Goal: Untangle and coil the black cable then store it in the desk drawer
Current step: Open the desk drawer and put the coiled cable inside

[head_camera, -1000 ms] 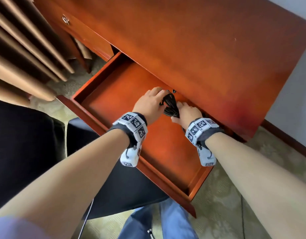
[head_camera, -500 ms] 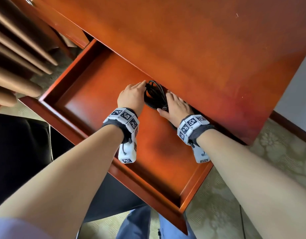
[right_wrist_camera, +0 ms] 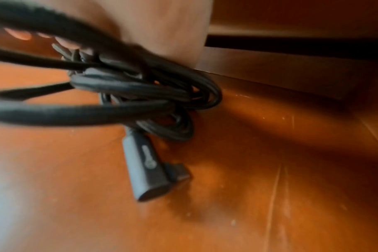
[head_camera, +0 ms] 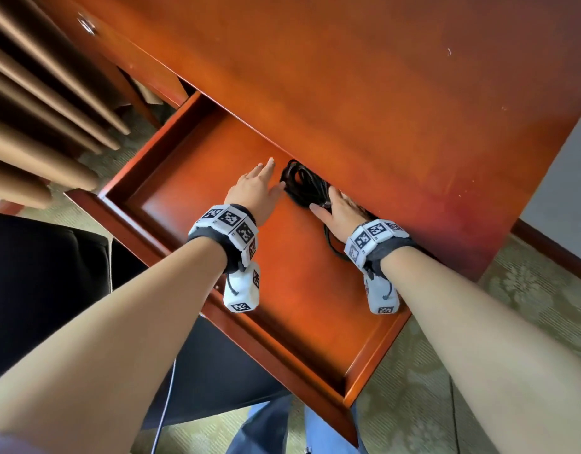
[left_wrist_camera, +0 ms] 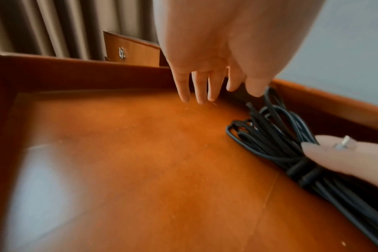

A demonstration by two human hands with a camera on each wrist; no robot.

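The coiled black cable (head_camera: 300, 185) lies on the floor of the open wooden drawer (head_camera: 190, 204), at its back under the desk edge. My left hand (head_camera: 258, 188) is just left of the coil with straight, spread fingers (left_wrist_camera: 202, 88) and holds nothing. My right hand (head_camera: 341, 213) lies flat on the bundle's right part, its thumb (left_wrist_camera: 339, 156) across the wrapped strands (left_wrist_camera: 268, 136). In the right wrist view the loops (right_wrist_camera: 140, 88) pass under my palm (right_wrist_camera: 162, 30), and a black angled plug (right_wrist_camera: 146, 170) rests on the drawer floor.
The desk top (head_camera: 364, 93) overhangs the drawer's back. A shut drawer with a metal pull (head_camera: 86, 25) is at the upper left. Brown curtains (head_camera: 30, 103) hang at the left, and a black chair (head_camera: 43, 283) is below me. Patterned carpet (head_camera: 528, 290) lies at the right.
Both hands set the coil down at the drawer's back. My left hand let go and spread its fingers beside it. My right hand flattened on the bundle.
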